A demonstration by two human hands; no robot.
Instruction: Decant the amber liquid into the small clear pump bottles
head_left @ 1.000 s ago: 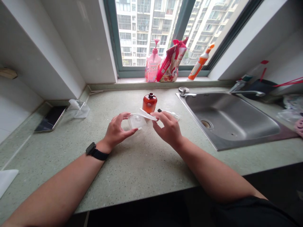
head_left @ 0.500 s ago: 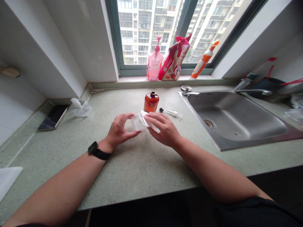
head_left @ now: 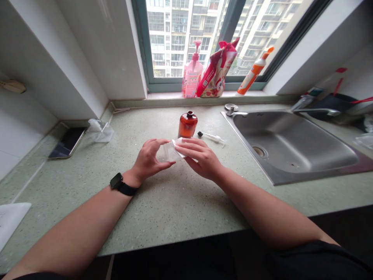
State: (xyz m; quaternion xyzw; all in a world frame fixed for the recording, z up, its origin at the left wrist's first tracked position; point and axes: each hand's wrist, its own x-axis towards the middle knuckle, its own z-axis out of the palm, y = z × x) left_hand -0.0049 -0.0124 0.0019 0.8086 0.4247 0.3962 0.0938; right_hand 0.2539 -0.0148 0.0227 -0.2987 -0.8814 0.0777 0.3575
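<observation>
My left hand (head_left: 147,158), wearing a black watch (head_left: 117,181), grips a small clear plastic box (head_left: 168,153) between thumb and fingers. On the box's right side, my right hand (head_left: 204,158) presses a folded white tissue (head_left: 178,144), its fingers bent over it. Part of the box is hidden under the tissue and fingers. Just beyond my hands stands an amber bottle (head_left: 187,126), upright and without a cap. To its right a pump head (head_left: 214,137) with a black collar lies on the counter.
A steel sink (head_left: 294,144) is set in the speckled counter (head_left: 175,210) at right. On the left lie a phone (head_left: 67,142) and another clear container (head_left: 102,132). A pink pump bottle (head_left: 192,79), red bag (head_left: 218,74) and orange-white bottle (head_left: 252,76) line the sill.
The tissue's raised fold now lies flatter against the box, and my right fingers have closed down over it. My left hand keeps its grip. The whole view has shifted slightly.
</observation>
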